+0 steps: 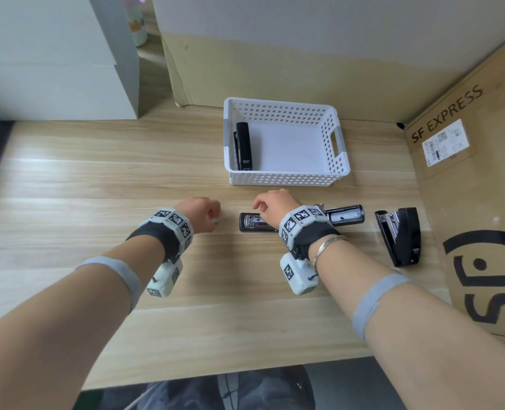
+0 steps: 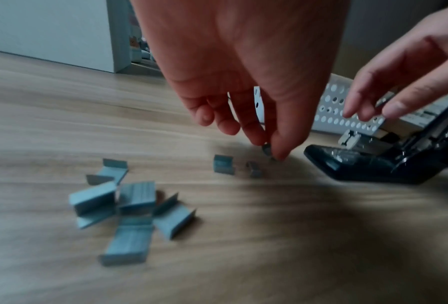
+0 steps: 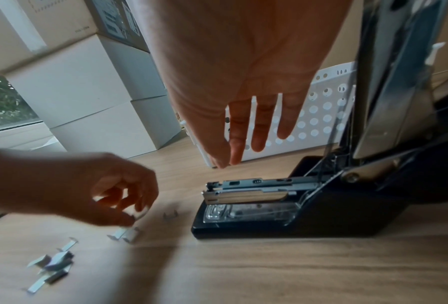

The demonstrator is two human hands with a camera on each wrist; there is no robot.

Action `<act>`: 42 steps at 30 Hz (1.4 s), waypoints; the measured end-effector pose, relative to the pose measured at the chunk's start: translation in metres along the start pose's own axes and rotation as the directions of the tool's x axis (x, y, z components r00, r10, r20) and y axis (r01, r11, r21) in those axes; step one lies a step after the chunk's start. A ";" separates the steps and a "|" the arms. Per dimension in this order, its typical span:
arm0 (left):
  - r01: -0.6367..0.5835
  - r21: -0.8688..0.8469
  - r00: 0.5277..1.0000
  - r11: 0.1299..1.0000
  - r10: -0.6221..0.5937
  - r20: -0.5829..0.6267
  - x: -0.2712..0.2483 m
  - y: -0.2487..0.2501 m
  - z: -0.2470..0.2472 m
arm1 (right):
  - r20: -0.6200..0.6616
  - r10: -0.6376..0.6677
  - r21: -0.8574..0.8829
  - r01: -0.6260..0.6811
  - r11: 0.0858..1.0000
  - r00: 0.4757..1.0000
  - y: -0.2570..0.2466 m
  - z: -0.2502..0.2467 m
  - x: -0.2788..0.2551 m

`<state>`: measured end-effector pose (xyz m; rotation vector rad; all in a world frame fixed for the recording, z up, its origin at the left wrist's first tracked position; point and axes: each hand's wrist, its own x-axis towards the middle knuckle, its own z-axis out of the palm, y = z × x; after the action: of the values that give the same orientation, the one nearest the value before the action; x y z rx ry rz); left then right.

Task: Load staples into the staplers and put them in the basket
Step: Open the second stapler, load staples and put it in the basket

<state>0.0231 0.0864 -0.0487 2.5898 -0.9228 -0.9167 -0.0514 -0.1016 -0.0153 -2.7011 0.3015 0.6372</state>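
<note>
A black stapler (image 1: 255,224) lies on the wooden table with its lid (image 1: 345,214) swung back and its metal magazine (image 3: 248,189) bare. My left hand (image 2: 269,150) pinches a small staple strip (image 2: 266,148) between thumb and forefinger, low over the table just left of the stapler's nose. My right hand (image 3: 243,152) hovers above the magazine with straight, relaxed fingers that hold nothing. Several loose staple strips (image 2: 129,205) lie to the left. A second black stapler (image 1: 402,235) lies part open on the right. The white perforated basket (image 1: 283,179) holds a closed black stapler (image 1: 243,146).
A large SF Express cardboard box (image 1: 475,202) walls off the right side, and cardboard stands behind the basket. White boxes (image 1: 53,60) are stacked at the back left. The table's front edge (image 1: 215,377) is near my body.
</note>
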 end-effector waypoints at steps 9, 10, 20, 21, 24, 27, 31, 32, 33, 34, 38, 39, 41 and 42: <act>-0.118 -0.495 0.990 0.861 0.061 -0.129 0.011 0.042 -0.016 | -0.049 -0.032 0.226 0.042 0.973 0.998 -0.012 -0.004 -0.006; -0.119 -0.504 0.989 0.856 0.054 -0.141 0.013 0.045 -0.016 | -0.075 -0.018 0.259 0.036 0.965 0.997 -0.011 -0.006 -0.006; -0.094 -0.557 0.991 0.825 0.023 -0.134 0.018 0.059 0.005 | -0.130 0.054 0.203 -0.027 0.979 0.990 0.000 -0.002 -0.013; -0.080 -0.567 0.992 0.820 0.010 -0.126 0.019 0.059 0.006 | -0.118 0.055 0.214 -0.029 0.976 0.992 0.001 -0.001 -0.013; -0.052 -0.584 0.995 0.810 -0.004 -0.095 0.021 0.061 0.005 | -0.119 0.070 0.215 -0.043 0.976 0.990 0.003 0.000 -0.013; -0.037 -0.562 0.997 0.826 -0.011 -0.081 0.021 0.061 0.004 | -0.106 0.065 0.107 -0.054 0.993 0.992 0.005 0.002 -0.012; -0.026 -0.395 0.994 0.918 -0.016 -0.104 0.020 0.058 0.007 | -0.017 0.025 -0.096 -0.026 0.995 1.000 0.004 0.005 -0.013; -0.022 -0.350 0.995 0.936 -0.013 -0.096 0.020 0.057 0.010 | -0.014 0.026 -0.115 -0.028 0.993 1.000 0.004 0.006 -0.012; -0.016 -0.314 0.996 0.949 -0.012 -0.088 0.019 0.058 0.011 | -0.011 0.030 -0.138 -0.032 0.990 0.999 0.004 0.008 -0.011; -0.014 -0.291 0.996 0.957 -0.012 -0.088 0.020 0.059 0.013 | -0.007 0.034 -0.161 -0.035 0.986 0.999 0.003 0.009 -0.010; -0.014 -0.265 0.994 0.964 -0.015 -0.108 0.020 0.062 0.018 | 0.018 0.054 -0.209 -0.049 0.977 0.998 -0.001 0.012 -0.003; -0.014 -0.264 0.994 0.965 -0.015 -0.108 0.020 0.062 0.018 | 0.030 0.064 -0.208 -0.056 0.976 0.997 -0.001 0.012 -0.002; -0.013 -0.260 0.995 0.966 -0.013 -0.099 0.020 0.061 0.018 | 0.066 0.087 -0.207 -0.072 0.976 0.994 -0.002 0.011 0.002; -0.015 -0.260 0.996 0.965 -0.010 -0.093 0.021 0.061 0.018 | 0.090 0.102 -0.199 -0.082 0.977 0.991 -0.003 0.009 0.003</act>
<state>-0.0051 0.0262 -0.0471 2.3839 -0.7267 -0.8460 -0.0511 -0.0963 -0.0234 -2.8413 0.3573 0.8675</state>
